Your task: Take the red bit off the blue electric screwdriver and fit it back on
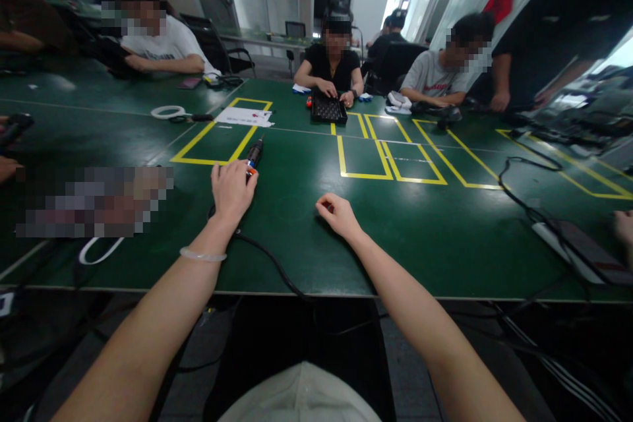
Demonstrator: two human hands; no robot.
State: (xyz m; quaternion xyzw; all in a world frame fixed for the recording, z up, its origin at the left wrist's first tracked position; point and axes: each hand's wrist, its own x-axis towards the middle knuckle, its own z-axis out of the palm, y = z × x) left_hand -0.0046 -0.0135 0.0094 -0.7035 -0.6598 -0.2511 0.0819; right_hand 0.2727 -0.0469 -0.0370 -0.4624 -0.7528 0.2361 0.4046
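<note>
My left hand (232,191) is wrapped over an electric screwdriver (256,153) on the green table. The screwdriver's dark front end and thin bit point away from me, and blue and orange parts show beside my fingers. Much of its body is hidden under the hand. A black cable (270,254) runs from near that hand to the table's front edge. Off to the right, my right hand (339,214) rests on the table with its fingers curled in loosely; nothing shows in them.
Yellow tape outlines (366,176) mark the green table (291,211). A white paper sheet (244,117) lies at the far left of centre. Across the table, a person handles a black tray (328,109). Cables (529,211) and a flat grey-and-white device (583,250) lie at right.
</note>
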